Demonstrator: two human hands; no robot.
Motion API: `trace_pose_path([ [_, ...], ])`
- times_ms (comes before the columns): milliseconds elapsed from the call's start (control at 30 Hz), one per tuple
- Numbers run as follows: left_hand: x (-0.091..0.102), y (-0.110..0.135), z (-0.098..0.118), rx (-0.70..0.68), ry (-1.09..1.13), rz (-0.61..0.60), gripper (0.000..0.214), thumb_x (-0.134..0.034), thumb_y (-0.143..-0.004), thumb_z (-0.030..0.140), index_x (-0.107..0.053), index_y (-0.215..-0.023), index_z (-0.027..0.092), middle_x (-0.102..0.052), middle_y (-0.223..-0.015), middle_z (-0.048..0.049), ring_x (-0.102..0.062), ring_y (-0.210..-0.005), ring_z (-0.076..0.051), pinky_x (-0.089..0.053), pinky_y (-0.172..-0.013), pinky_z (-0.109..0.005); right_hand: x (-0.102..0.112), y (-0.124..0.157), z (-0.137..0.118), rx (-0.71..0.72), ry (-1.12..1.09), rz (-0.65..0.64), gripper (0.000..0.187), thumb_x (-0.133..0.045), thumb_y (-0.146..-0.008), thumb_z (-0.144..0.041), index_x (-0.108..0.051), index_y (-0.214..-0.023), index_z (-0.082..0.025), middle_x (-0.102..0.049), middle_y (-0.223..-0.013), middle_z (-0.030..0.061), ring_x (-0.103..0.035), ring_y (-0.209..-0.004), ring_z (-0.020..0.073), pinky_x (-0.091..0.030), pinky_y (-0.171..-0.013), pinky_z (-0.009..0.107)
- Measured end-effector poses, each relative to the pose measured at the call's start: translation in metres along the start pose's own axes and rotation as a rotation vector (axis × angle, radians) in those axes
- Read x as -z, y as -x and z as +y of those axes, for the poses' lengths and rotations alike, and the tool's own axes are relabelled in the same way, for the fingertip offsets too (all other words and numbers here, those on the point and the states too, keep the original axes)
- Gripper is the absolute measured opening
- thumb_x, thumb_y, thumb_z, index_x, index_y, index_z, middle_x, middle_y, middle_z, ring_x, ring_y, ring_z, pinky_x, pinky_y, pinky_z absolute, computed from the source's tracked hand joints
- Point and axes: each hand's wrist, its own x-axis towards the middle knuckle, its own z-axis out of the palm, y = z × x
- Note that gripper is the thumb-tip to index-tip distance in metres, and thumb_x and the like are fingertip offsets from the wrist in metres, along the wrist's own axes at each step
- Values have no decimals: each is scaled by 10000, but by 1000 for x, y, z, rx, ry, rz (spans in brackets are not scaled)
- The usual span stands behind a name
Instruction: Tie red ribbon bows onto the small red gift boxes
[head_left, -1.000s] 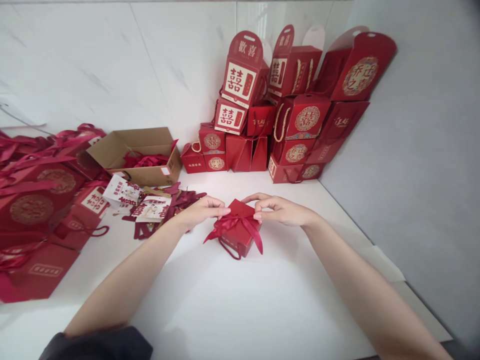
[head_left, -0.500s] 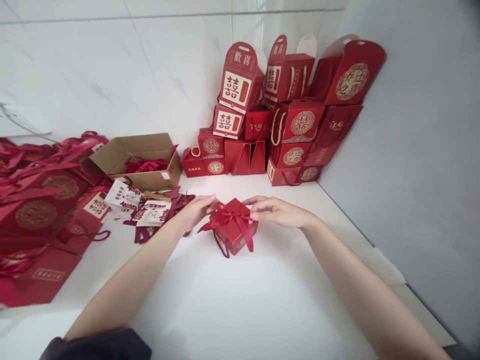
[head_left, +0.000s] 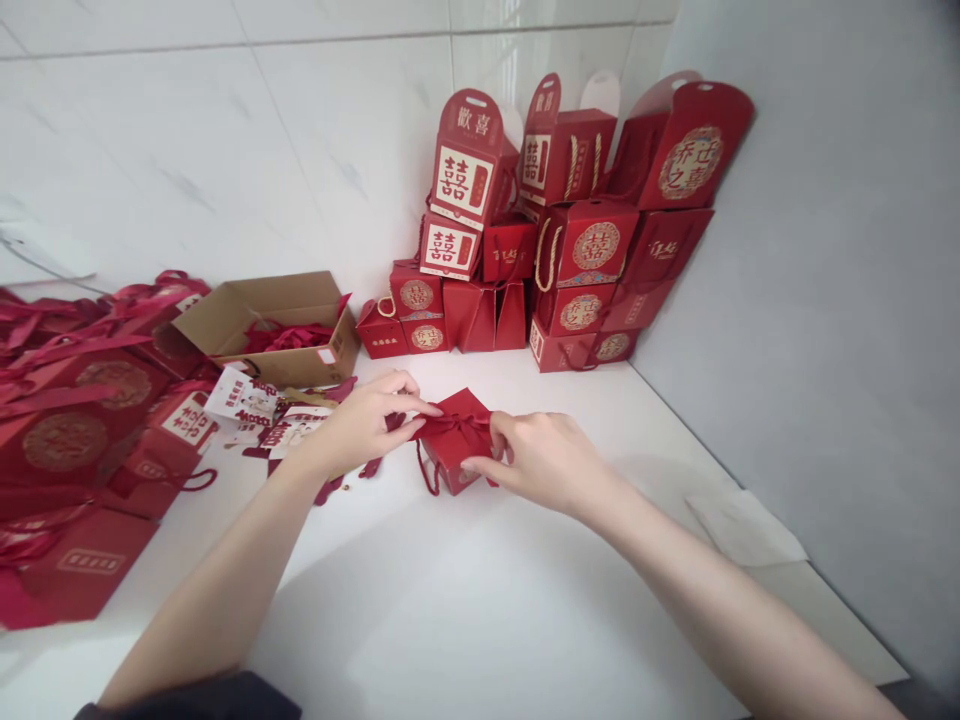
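A small red gift box (head_left: pixel 455 462) stands on the white table, with a dark red cord handle (head_left: pixel 429 478) hanging at its left side. Across its top lies a red ribbon bow (head_left: pixel 459 428). At the bow's left side, my left hand (head_left: pixel 371 420) has its index finger and thumb closed about the ribbon loop. My right hand (head_left: pixel 551 460) reaches in from the right, its bent fingers and thumb around the ribbon's right side, over the box's near right face. Part of the bow is hidden behind the right fingers.
A brown cardboard box (head_left: pixel 300 365) holding red ribbon stands behind my left hand. Printed cards (head_left: pixel 241 402) and dark red tags lie before it. Ribboned red boxes (head_left: pixel 82 450) crowd the left; stacked red boxes (head_left: pixel 577 250) line the wall. A white sheet (head_left: pixel 746 525) lies at right.
My right hand has come down and nearer, now over the bow's right tail. The left hand's fingers have moved onto the left loop. The bow looks flatter and more spread.
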Motion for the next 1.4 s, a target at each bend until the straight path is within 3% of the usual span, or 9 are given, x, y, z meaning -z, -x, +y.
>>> trace_pose_path([
  [100, -6, -3, -1, -2, -56, -5, 254, -500, -893, 305, -701, -1043, 265, -573, -936, -50, -531, -888, -175, -415, -807, -296, -7, -2, -3, -92, 66, -78, 518, -486, -791, -697, -619, -662, -214, -660, -661, 117, -618, -635, 288, -395, -592, 388],
  [233, -6, -4, 2, 15, -27, 35, 245, -475, -910, 321, -691, -939, 208, -575, -911, -47, -526, -893, -170, -395, -810, -290, -7, -7, -2, -131, -54, -223, 449, -547, -806, -593, -602, -545, -232, -648, -609, 65, -596, -595, 226, -378, -572, 341],
  [367, -8, -4, 6, 116, 204, 10, 292, -494, -889, 363, -588, -710, 153, -532, -817, -21, -506, -737, -127, -393, -704, -253, 8, -6, 7, -63, -87, -231, 344, -481, -887, -346, -576, -585, -213, -663, -682, 26, -586, -626, 164, -360, -582, 274],
  [467, -17, -4, 5, 250, 384, -38, 352, -511, -867, 388, -478, -611, 148, -458, -693, 16, -419, -592, -87, -334, -575, -229, 22, -4, 20, -47, -75, -221, 340, -420, -919, -331, -552, -633, -203, -648, -688, 15, -564, -632, 150, -340, -573, 253],
  [633, -38, -8, -1, 358, 514, -39, 428, -567, -818, 432, -387, -546, 155, -331, -534, 49, -304, -511, -70, -250, -507, -225, 28, 0, 24, -63, -161, -107, 226, -418, -929, -415, -530, -911, -219, -657, -773, 15, -574, -677, 161, -365, -589, 247],
  [733, -46, -9, -5, 355, 550, 0, 456, -586, -801, 458, -375, -533, 155, -333, -526, 49, -295, -503, -67, -240, -496, -224, 22, 4, 13, 26, -163, -103, 337, -534, -869, -442, -459, -1116, -226, -659, -939, 42, -602, -732, 177, -398, -620, 257],
  [967, -52, -9, -8, 354, 585, 21, 473, -585, -804, 476, -382, -525, 153, -330, -519, 49, -284, -493, -65, -225, -482, -226, -4, 10, -3, 154, 244, -28, 577, -451, -804, -57, -329, -1342, -222, -582, -1098, 78, -609, -680, 181, -372, -547, 280],
  [1167, -54, -10, -4, 340, 598, 16, 474, -583, -813, 460, -373, -519, 153, -316, -512, 52, -281, -498, -65, -234, -490, -224, -21, 1, -9, 212, 528, 130, 214, -415, -852, -54, -547, -990, -150, -577, -918, 94, -572, -759, 232, -365, -573, 324],
  [1400, -57, -10, -5, 321, 631, 23, 473, -578, -822, 451, -383, -510, 152, -310, -507, 53, -281, -493, -65, -235, -498, -227, -18, -6, -1, 281, 510, 260, 177, -426, -900, -77, -569, -828, -151, -593, -854, 82, -541, -811, 230, -348, -672, 340],
])
